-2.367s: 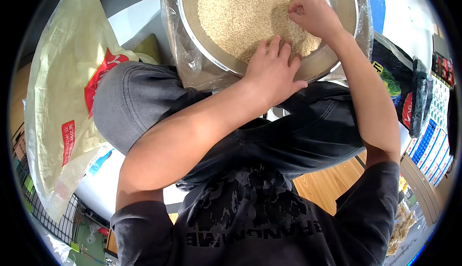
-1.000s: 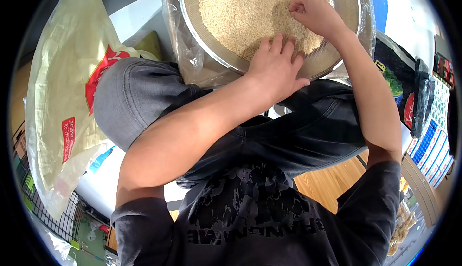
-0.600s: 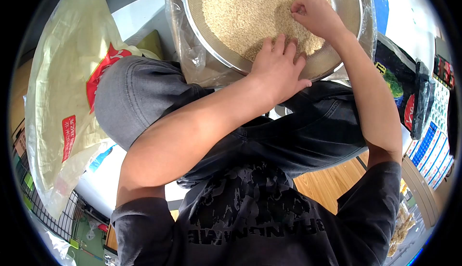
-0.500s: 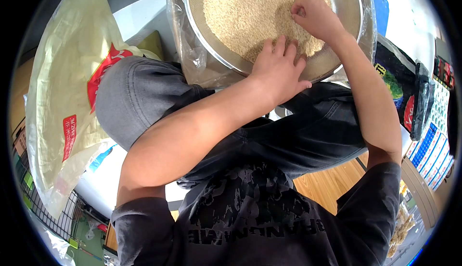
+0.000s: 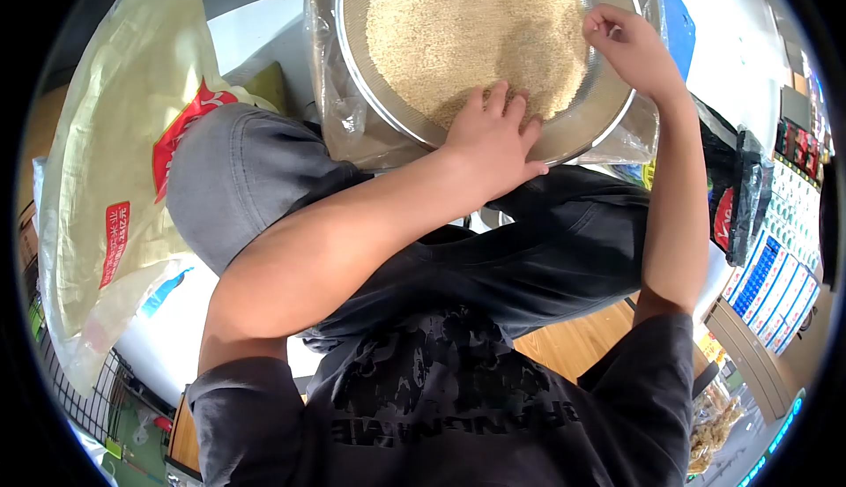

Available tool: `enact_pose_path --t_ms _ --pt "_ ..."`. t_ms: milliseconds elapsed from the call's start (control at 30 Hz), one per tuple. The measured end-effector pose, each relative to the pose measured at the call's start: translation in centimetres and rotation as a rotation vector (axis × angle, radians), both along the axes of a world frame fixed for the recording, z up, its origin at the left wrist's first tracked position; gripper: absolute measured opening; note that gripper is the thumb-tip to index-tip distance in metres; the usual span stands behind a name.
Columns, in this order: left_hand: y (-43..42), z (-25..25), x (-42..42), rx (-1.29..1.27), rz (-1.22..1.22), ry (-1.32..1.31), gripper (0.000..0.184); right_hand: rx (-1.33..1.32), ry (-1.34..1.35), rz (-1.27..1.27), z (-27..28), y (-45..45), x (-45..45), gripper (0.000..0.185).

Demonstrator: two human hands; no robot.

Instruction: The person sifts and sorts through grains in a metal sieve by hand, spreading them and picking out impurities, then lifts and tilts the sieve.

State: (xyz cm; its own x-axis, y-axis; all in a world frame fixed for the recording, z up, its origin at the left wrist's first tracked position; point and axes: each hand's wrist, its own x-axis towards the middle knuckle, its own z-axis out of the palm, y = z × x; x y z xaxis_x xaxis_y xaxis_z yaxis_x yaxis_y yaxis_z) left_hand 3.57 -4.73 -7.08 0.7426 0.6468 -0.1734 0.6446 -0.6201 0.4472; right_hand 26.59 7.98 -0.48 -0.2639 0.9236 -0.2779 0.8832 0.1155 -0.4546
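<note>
while the left hand (image 5: 493, 139) stays put since a sec ago, the right hand (image 5: 636, 55) has shifted outward: it was over the grain (image 5: 467, 20) & is now at the right side of the sieve (image 5: 564, 134), fingertips by the grain's edge, back of hand out past the rim. whole view's moved a bit too. r. hand's thumb & finger are pressed together, can't tell if anything's btwn them. l. hand is spread, palm down across the near rim, fingertips at the near edge of the grain. grain's heaped in the sieve, top cut off by the frame; sieve sits w/ a clear plastic bag (image 5: 339, 117) round it. r. forearm now hides the middle of a black packet (image 5: 749, 187), incl. most of its green print that showed before. l. hand & wrist block part of the near rim. big yellowish sack (image 5: 106, 161) w/ red print on the left, grey trouser knee (image 5: 220, 178) btwn it & the sieve. blue thing (image 5: 674, 24) just beyond the r. hand, part hidden. white surface (image 5: 731, 55) further right, blue-&-white boxes (image 5: 771, 297) below that, wire rack (image 5: 97, 408) bottom left.
</note>
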Motion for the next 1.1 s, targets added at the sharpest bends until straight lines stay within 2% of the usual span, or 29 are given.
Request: enact_pose_path --t_ms 100,233,367,700,733,767,833,867,933,1100 --pt "0.1 0.1 0.1 -0.035 -0.012 0.013 0.067 0.008 0.077 -0.122 2.1 -1.4 2.6 0.022" --pt "0.2 0.2 0.0 -0.049 -0.022 0.015 0.067 0.000 -0.093 -0.221 4.1 -3.5 5.9 0.023" --pt "0.2 0.5 0.0 -0.057 -0.037 0.031 0.067 -0.037 -0.189 -0.313 2.8 -4.3 9.6 0.025" --pt "0.1 0.3 0.0 -0.048 -0.035 0.038 0.066 -0.007 -0.169 -0.437 2.9 -3.4 7.9 0.026" --pt "0.0 0.2 -0.1 -0.051 -0.031 0.044 0.066 0.102 -0.073 -0.344 2.3 -3.3 7.4 0.025" --pt "0.0 0.1 0.0 -0.043 -0.029 0.030 0.066 0.098 -0.068 -0.342 1.6 -3.1 6.7 0.025" --pt "0.1 0.2 0.0 -0.039 -0.028 0.019 0.066 0.110 0.253 -0.155 0.5 -2.8 3.9 0.024" --pt "0.1 0.4 0.0 -0.046 -0.034 0.035 0.065 0.106 0.256 -0.157 0.4 -2.8 2.4 0.024" --pt "0.1 0.3 0.0 -0.057 -0.041 0.053 0.065 -0.044 -0.016 -0.053 1.0 -2.6 -1.5 0.021" --pt "-0.2 -0.4 0.1 -0.002 0.005 -0.032 0.063 0.042 -0.076 0.133 -4.7 -1.2 -4.1 0.020"
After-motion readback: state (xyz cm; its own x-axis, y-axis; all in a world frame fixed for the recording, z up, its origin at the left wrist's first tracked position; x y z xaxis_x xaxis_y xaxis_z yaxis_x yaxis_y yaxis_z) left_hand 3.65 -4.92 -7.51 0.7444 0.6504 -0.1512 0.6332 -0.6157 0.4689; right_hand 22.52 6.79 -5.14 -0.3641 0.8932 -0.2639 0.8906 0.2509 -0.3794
